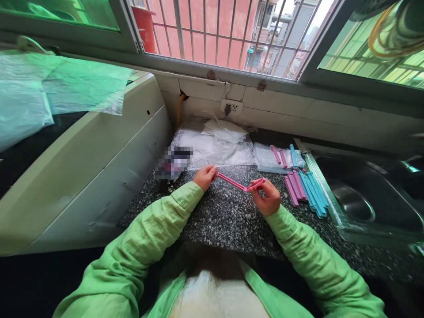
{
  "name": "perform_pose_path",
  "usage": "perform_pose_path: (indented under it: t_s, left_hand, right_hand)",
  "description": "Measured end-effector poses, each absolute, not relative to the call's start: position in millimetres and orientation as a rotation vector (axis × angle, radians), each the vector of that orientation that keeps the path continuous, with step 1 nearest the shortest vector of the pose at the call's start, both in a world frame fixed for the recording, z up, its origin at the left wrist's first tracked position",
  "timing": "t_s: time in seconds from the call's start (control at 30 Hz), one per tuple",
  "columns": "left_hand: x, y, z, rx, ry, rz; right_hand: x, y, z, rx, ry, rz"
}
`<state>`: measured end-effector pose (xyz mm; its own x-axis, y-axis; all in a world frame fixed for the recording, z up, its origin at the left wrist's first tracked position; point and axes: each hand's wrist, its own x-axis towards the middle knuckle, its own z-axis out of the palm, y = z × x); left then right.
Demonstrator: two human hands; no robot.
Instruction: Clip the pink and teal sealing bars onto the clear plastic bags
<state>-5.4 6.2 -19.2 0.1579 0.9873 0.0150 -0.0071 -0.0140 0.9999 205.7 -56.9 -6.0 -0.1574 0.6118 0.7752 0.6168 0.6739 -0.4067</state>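
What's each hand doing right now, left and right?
Left hand: closed on one end of the pink sealing clip.
Right hand: closed on the clip's other end.

2 hands (205, 176) hold 1 pink clip (240, 182). About 4 pink and 4 blue clips (306, 189) lie loose; 3 more sit in 1 clear bag (265, 158). 1 sink (364, 198).

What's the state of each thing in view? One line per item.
left hand: gripping one end of the pink clip
right hand: gripping the other end
pink clip: opened, held above the counter
loose clips: pink and blue, lying beside the sink
bagged clips: lying in a clear bag
plastic bags: crumpled against the wall
sink: no water seen
window: barred
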Motion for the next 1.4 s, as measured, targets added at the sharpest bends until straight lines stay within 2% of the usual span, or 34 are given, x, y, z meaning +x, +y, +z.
perform_pose_path:
  t_s: [1.4]
  left_hand:
    - [2, -7, -11, 1.337, 0.959, 1.039]
  right_hand:
    - [204, -56, -8, -0.925, -1.878, 0.068]
